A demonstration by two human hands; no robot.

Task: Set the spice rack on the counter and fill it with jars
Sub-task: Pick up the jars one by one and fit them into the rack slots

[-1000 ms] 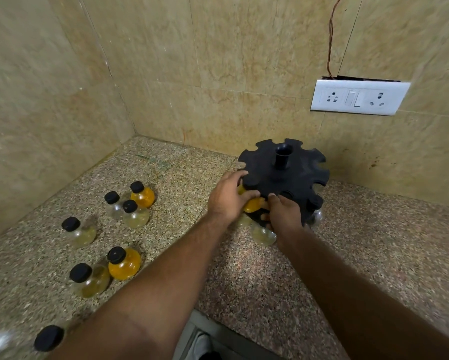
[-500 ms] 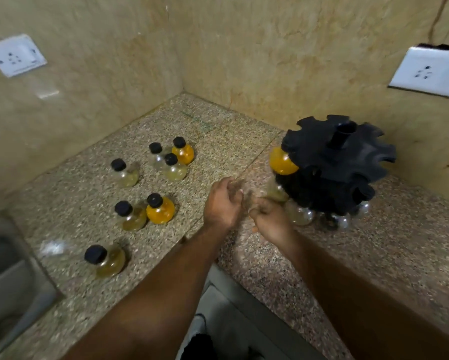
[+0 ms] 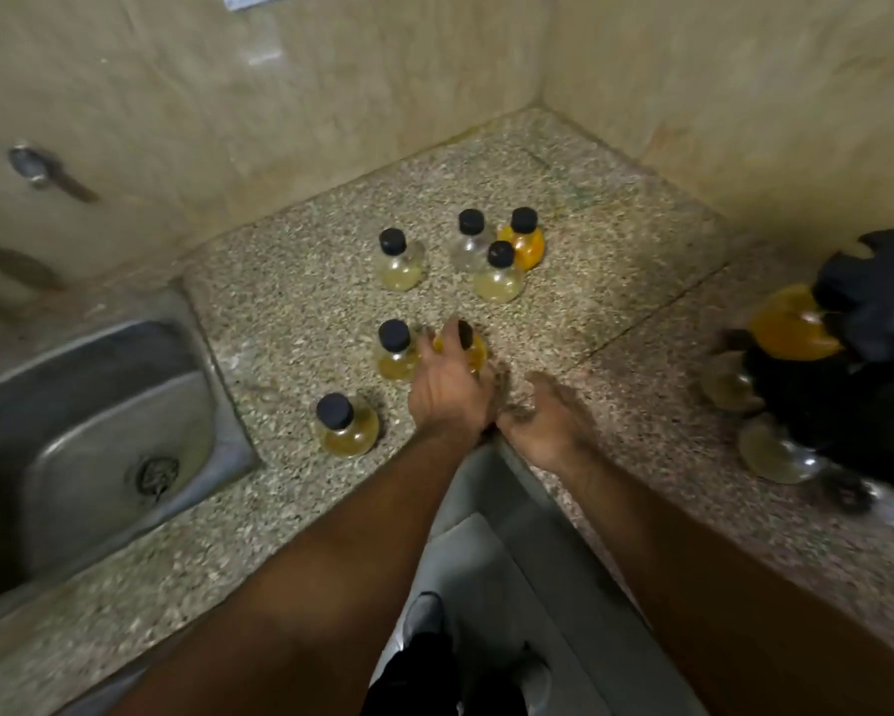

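Observation:
The black round spice rack stands on the counter at the far right, with an orange jar and several pale jars hung in its slots. Several black-capped jars stand loose on the speckled counter. My left hand reaches with spread fingers onto an orange jar, touching it; a pale yellow jar stands right beside it. My right hand hovers open near the counter's inner corner, holding nothing. Another yellow jar stands nearer me.
A steel sink is set into the counter at the left. A group of three jars and a single pale jar stand farther back. Tiled walls close the corner. The floor and my feet show between the counter runs.
My view has swung left from the rack to the loose jars. Both hands left the rack; my left hand has moved onto the orange jar, my right hand trailing beside it.

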